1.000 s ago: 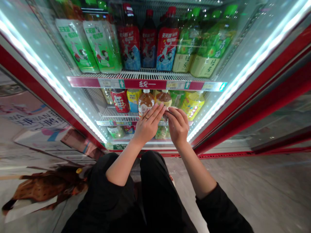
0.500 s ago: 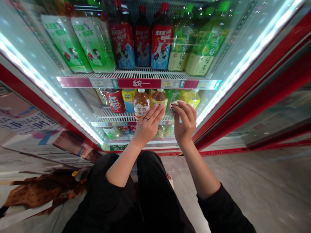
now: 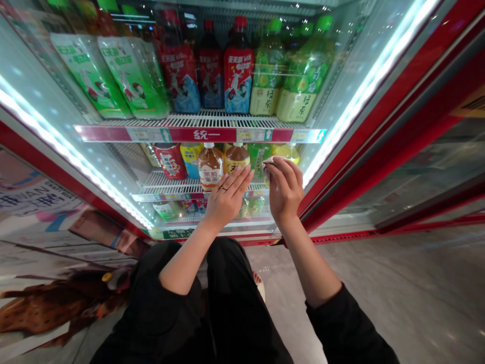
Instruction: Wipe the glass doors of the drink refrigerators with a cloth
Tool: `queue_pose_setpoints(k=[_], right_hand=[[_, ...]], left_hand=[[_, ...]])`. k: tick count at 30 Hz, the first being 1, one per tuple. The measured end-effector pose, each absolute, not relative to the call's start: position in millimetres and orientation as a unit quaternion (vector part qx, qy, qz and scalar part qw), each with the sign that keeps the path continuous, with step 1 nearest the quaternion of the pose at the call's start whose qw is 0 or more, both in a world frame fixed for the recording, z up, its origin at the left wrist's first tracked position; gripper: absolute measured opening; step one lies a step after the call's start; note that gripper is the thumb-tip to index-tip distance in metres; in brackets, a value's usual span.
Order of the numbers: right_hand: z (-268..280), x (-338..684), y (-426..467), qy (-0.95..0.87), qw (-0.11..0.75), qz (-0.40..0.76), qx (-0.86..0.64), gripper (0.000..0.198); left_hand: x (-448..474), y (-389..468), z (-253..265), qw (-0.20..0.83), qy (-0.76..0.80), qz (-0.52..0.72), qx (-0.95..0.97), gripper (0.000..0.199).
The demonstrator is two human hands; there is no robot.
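In front of me is the glass door (image 3: 212, 30) of a lit drinks fridge. My left hand (image 3: 227, 197), with a ring on one finger, lies flat with straight fingers against the glass, over the lower bottles. Bunched in my right hand (image 3: 286, 192) is a small whitish cloth (image 3: 270, 161), pressed to the glass near the right side. Most of the cloth is hidden by my fingers. Behind the glass, close to my left hand, stand a brown tea bottle (image 3: 210, 164) with a white cap and a second brown bottle (image 3: 235, 156).
Upper shelf (image 3: 151, 132) holds green, red and green-tea bottles. Red door frames (image 3: 379, 151) run along the right. Printed cartons (image 3: 38, 197) stand left, and a brown spotted object (image 3: 45, 306) lies low on that side. Grey floor (image 3: 397, 283) spreads at lower right.
The view has shifted, so the fridge and bottles sit slightly further left and lower. My left hand stays flat on the glass; my right hand keeps the cloth, with only a slight shift.
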State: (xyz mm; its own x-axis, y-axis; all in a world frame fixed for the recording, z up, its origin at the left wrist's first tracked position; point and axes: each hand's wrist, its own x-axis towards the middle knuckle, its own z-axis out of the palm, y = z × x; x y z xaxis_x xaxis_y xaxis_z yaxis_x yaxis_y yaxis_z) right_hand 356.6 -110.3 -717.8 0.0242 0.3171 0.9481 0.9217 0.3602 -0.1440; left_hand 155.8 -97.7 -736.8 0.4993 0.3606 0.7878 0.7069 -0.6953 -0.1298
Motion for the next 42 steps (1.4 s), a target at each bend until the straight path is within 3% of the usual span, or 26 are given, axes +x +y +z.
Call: queue_pose_setpoints(k=[6,15,24,32,39,42], right_hand=[[-741.7,373.9,-127.1,-0.702,0.471,-0.254,-0.47,0.034],[-708.1,403.6,-113.8,-0.619,0.518,-0.303,-0.506,0.026],[-741.4,418.5,-127.0,-0.682,0.506,-0.275,-0.451,0.024],[-706.6,428.2,-115.2,-0.602,0.556,-0.296,-0.491,0.026],[-735.1,440.0,-127.5,-0.654,0.489,-0.288,-0.5,0.025],[-735.2,454.3,-128.3,-0.64,0.498,-0.3,-0.502,0.025]], left_hand=[[168.4,-108.7,-731.6,0.251,-0.326,-0.41,-0.814,0.088],[196.6,-118.3,-733.2,0.223,-0.323,-0.402,-0.827,0.086],[216.4,-105.7,-719.2,0.22,-0.316,-0.412,-0.826,0.089],[228.9,-104.1,-719.5,0.196,-0.299,-0.368,-0.859,0.088],[236.4,-103.9,-716.0,0.17,-0.295,-0.35,-0.872,0.091],[236.8,-103.2,-715.4,0.176,-0.289,-0.351,-0.873,0.093]])
